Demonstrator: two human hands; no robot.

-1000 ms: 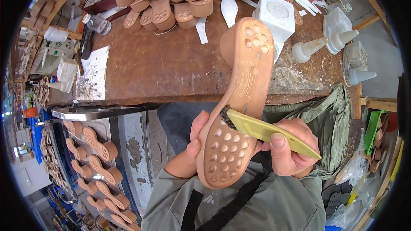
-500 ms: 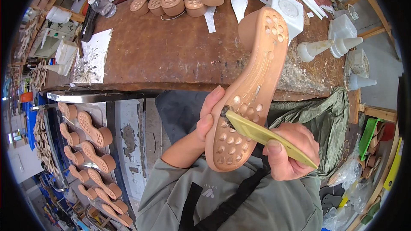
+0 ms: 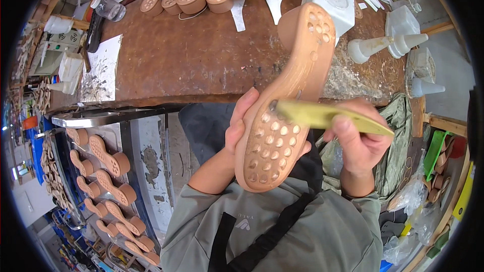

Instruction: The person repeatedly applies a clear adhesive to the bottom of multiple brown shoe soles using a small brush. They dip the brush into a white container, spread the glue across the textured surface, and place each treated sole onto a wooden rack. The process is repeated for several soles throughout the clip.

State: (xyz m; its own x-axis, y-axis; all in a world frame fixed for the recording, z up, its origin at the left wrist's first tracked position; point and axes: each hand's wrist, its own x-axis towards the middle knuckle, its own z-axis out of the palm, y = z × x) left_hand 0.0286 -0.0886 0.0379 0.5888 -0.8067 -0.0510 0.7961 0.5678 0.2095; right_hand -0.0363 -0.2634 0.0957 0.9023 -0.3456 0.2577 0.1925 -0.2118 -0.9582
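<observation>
Shoe sole [image 3: 291, 83]: tan, heeled, dimpled
Left hand [image 3: 240, 121]: fingers clamped on shoe sole
Brush [image 3: 313, 114]: yellow-green, blurred
Right hand [image 3: 361, 138]: fingers clamped on brush

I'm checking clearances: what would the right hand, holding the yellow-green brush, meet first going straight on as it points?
Probably the tan, dimpled, heeled shoe sole: the right hand points left toward it, though depth is unclear.

- one left hand [image 3: 236, 133], one right hand [image 3: 360, 141]
- one held sole [image 3: 290, 83]
- one yellow-green brush [image 3: 313, 115]
- three pale cone nozzles [image 3: 372, 47] at right
- one clear bottle [image 3: 113, 11]
- about ten racked soles [image 3: 116, 187]
</observation>
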